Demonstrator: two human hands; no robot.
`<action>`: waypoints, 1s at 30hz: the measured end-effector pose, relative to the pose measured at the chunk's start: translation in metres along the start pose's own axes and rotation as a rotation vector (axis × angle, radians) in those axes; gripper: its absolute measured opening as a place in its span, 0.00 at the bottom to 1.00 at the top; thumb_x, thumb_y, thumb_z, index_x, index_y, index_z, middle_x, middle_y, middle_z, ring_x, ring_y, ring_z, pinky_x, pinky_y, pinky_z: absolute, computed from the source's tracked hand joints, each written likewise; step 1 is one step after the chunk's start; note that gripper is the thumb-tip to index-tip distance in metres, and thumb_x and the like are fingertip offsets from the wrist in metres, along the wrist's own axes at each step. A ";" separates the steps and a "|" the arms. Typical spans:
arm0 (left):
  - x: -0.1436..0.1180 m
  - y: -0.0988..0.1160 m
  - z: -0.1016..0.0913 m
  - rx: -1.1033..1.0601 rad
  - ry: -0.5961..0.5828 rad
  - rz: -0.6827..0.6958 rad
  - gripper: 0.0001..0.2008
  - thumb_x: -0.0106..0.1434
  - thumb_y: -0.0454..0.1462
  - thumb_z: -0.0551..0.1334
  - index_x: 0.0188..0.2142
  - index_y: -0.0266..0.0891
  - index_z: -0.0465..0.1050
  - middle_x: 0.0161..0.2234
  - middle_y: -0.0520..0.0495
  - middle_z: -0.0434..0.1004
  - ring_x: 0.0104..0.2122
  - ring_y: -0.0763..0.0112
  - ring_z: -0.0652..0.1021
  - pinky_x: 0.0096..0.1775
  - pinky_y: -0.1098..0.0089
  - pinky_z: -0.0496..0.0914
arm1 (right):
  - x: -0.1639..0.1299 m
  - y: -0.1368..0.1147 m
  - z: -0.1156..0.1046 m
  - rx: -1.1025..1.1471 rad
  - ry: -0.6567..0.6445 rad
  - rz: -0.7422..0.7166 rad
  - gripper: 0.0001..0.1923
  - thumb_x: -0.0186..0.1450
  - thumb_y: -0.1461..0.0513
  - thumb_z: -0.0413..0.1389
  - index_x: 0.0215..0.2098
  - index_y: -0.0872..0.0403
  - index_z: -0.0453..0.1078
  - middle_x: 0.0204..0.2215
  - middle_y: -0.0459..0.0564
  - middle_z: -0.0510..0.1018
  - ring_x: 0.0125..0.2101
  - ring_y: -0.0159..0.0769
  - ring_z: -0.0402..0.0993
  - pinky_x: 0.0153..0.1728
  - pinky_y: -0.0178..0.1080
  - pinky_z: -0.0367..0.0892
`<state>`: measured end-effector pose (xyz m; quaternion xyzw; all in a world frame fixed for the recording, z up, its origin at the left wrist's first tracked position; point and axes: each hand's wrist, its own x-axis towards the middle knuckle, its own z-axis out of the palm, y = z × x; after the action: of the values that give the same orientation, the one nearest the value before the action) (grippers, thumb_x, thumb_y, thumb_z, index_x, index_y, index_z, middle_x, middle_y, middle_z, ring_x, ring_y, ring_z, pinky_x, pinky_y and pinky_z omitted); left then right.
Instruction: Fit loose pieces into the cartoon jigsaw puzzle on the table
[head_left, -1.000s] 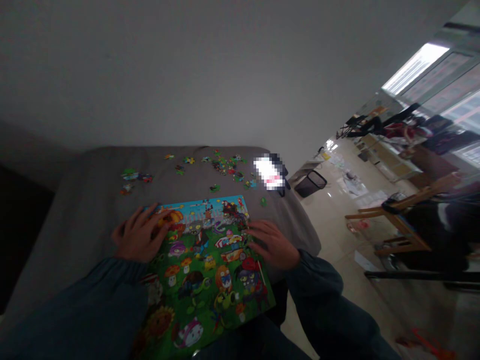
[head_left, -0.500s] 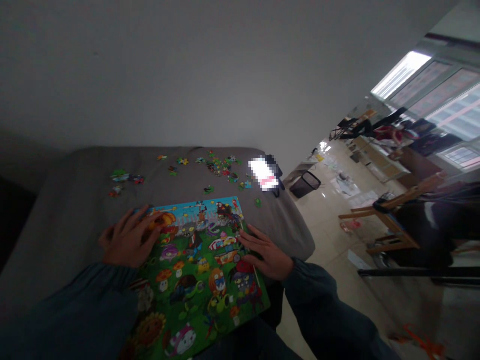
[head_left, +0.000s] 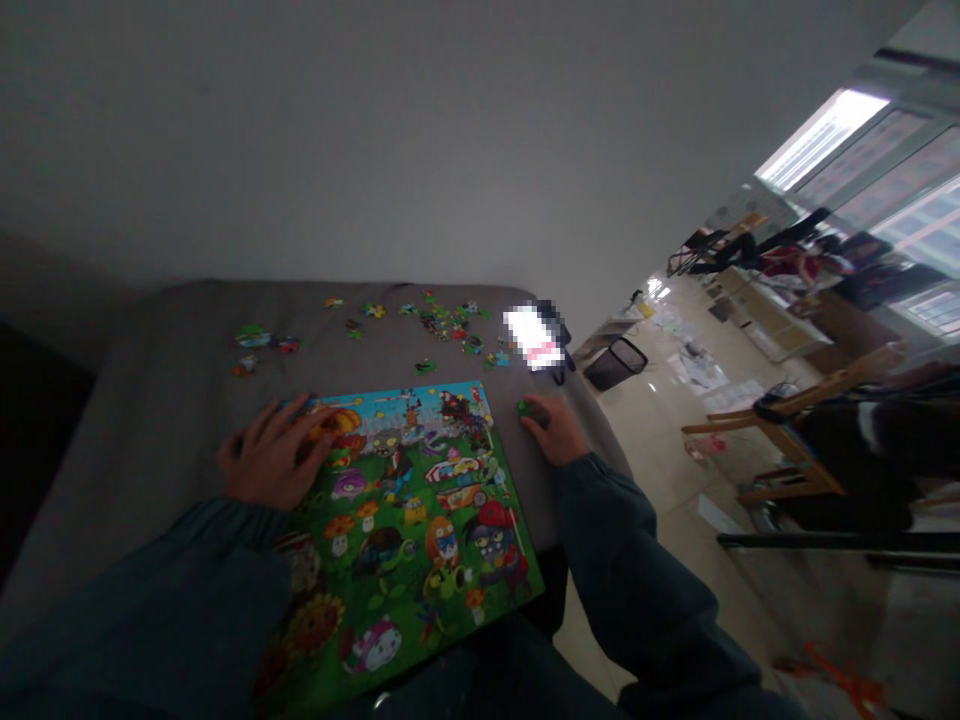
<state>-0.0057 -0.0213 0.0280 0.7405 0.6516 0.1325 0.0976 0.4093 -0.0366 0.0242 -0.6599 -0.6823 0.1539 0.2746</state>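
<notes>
A colourful cartoon picture board [head_left: 409,540], mostly green with a blue top strip, lies tilted toward me at the table's front edge. My left hand [head_left: 276,455] rests on its upper left corner, fingers spread and bent a little. Off the board's right side, my right hand [head_left: 555,428] has its fingertips closed at a small green puzzle piece [head_left: 523,408] on the grey cloth. Part of that piece is covered by the fingers. Behind the board lie a heap of loose puzzle pieces [head_left: 442,322] and a smaller group of pieces [head_left: 266,342] to the left.
A phone with a lit, pixelated screen [head_left: 534,338] lies at the table's right end. The grey cloth-covered table [head_left: 180,340] meets a plain wall [head_left: 337,140]. To the right stand a black bin [head_left: 615,365] and a wooden chair [head_left: 795,420] on a tiled floor.
My right hand has left the board's right edge and moved outward to the green puzzle piece on the cloth. My left hand stays on the upper left corner. The view has shifted slightly.
</notes>
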 end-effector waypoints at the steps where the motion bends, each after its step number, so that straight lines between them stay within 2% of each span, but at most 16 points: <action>1: 0.000 0.002 -0.001 0.008 0.000 -0.003 0.24 0.69 0.50 0.45 0.58 0.51 0.67 0.64 0.44 0.60 0.64 0.49 0.58 0.57 0.43 0.53 | -0.006 0.001 -0.003 0.016 -0.021 0.018 0.24 0.59 0.62 0.59 0.54 0.57 0.69 0.44 0.56 0.76 0.44 0.42 0.71 0.50 0.50 0.66; 3: -0.001 0.003 -0.002 0.015 -0.004 -0.004 0.25 0.69 0.51 0.44 0.58 0.50 0.67 0.64 0.44 0.60 0.64 0.51 0.57 0.57 0.44 0.53 | -0.021 0.004 -0.011 0.051 -0.081 0.055 0.27 0.57 0.62 0.60 0.55 0.58 0.68 0.37 0.51 0.77 0.34 0.36 0.72 0.40 0.42 0.71; 5: -0.001 0.004 -0.001 0.017 -0.010 -0.001 0.25 0.69 0.51 0.44 0.58 0.49 0.66 0.65 0.44 0.60 0.64 0.51 0.56 0.57 0.45 0.52 | -0.036 0.007 -0.020 0.077 -0.137 0.088 0.23 0.57 0.61 0.60 0.52 0.57 0.71 0.29 0.46 0.76 0.26 0.31 0.69 0.31 0.37 0.69; 7: 0.000 0.003 0.000 0.019 -0.015 -0.001 0.25 0.69 0.51 0.44 0.58 0.49 0.66 0.65 0.44 0.59 0.65 0.51 0.55 0.57 0.45 0.51 | -0.050 0.008 -0.030 0.087 -0.159 0.117 0.18 0.58 0.59 0.60 0.46 0.56 0.74 0.27 0.45 0.74 0.24 0.30 0.67 0.27 0.34 0.67; 9: 0.000 0.002 0.001 0.019 -0.012 0.002 0.25 0.69 0.51 0.45 0.58 0.49 0.66 0.65 0.44 0.60 0.65 0.51 0.55 0.57 0.46 0.51 | -0.059 0.008 -0.037 0.088 -0.150 0.136 0.18 0.58 0.57 0.61 0.45 0.56 0.74 0.29 0.46 0.73 0.25 0.30 0.67 0.27 0.35 0.67; 12: 0.001 0.001 0.003 0.021 0.004 0.015 0.25 0.69 0.52 0.44 0.59 0.49 0.66 0.64 0.44 0.60 0.64 0.50 0.56 0.57 0.45 0.52 | -0.059 0.006 -0.040 0.084 -0.125 0.135 0.24 0.59 0.56 0.60 0.52 0.55 0.70 0.35 0.50 0.73 0.28 0.32 0.68 0.30 0.38 0.69; 15: 0.000 0.002 0.003 0.015 0.009 0.010 0.26 0.69 0.51 0.44 0.59 0.48 0.66 0.64 0.43 0.60 0.64 0.50 0.56 0.57 0.45 0.52 | -0.046 0.002 -0.032 0.076 -0.119 0.108 0.27 0.63 0.56 0.57 0.59 0.53 0.65 0.45 0.54 0.71 0.28 0.31 0.67 0.36 0.42 0.71; 18: -0.001 0.004 0.001 0.005 -0.005 -0.010 0.25 0.69 0.51 0.44 0.59 0.49 0.65 0.65 0.44 0.58 0.65 0.53 0.55 0.58 0.46 0.51 | -0.029 -0.002 -0.022 0.080 -0.133 0.081 0.26 0.62 0.58 0.57 0.58 0.54 0.66 0.50 0.56 0.66 0.33 0.34 0.69 0.45 0.46 0.69; 21: -0.002 0.006 0.000 0.012 -0.021 -0.013 0.25 0.70 0.52 0.45 0.59 0.50 0.65 0.65 0.45 0.58 0.65 0.53 0.54 0.58 0.46 0.50 | -0.016 -0.004 -0.020 0.103 -0.144 0.077 0.18 0.58 0.62 0.60 0.46 0.55 0.74 0.47 0.56 0.68 0.37 0.38 0.70 0.49 0.49 0.67; 23: -0.002 0.006 -0.001 0.014 -0.025 -0.014 0.24 0.70 0.51 0.45 0.59 0.50 0.65 0.65 0.45 0.58 0.65 0.53 0.54 0.57 0.46 0.51 | -0.015 -0.008 -0.024 0.129 -0.146 0.094 0.13 0.56 0.61 0.61 0.39 0.56 0.75 0.41 0.55 0.72 0.36 0.39 0.71 0.46 0.49 0.68; 25: -0.003 0.007 -0.002 0.012 -0.023 -0.016 0.24 0.70 0.51 0.45 0.59 0.49 0.65 0.65 0.45 0.58 0.65 0.53 0.54 0.57 0.47 0.50 | -0.024 -0.018 -0.030 0.169 -0.153 0.120 0.11 0.57 0.59 0.61 0.36 0.57 0.75 0.35 0.53 0.75 0.33 0.40 0.72 0.41 0.48 0.71; 27: -0.004 0.008 -0.002 0.009 -0.021 -0.019 0.24 0.70 0.50 0.45 0.60 0.49 0.65 0.65 0.46 0.58 0.65 0.54 0.54 0.58 0.48 0.50 | -0.044 -0.035 -0.034 0.224 -0.176 0.143 0.12 0.60 0.56 0.59 0.38 0.56 0.76 0.31 0.52 0.78 0.30 0.39 0.75 0.36 0.45 0.73; 30: -0.004 0.008 -0.002 0.002 -0.024 -0.021 0.24 0.70 0.50 0.46 0.60 0.49 0.65 0.65 0.46 0.58 0.65 0.57 0.53 0.58 0.50 0.49 | -0.086 -0.073 -0.027 0.344 -0.242 0.154 0.17 0.66 0.54 0.53 0.49 0.52 0.74 0.31 0.48 0.81 0.30 0.37 0.78 0.36 0.42 0.76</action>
<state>0.0009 -0.0264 0.0323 0.7354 0.6581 0.1220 0.1060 0.3638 -0.1316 0.0730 -0.6302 -0.6216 0.3665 0.2867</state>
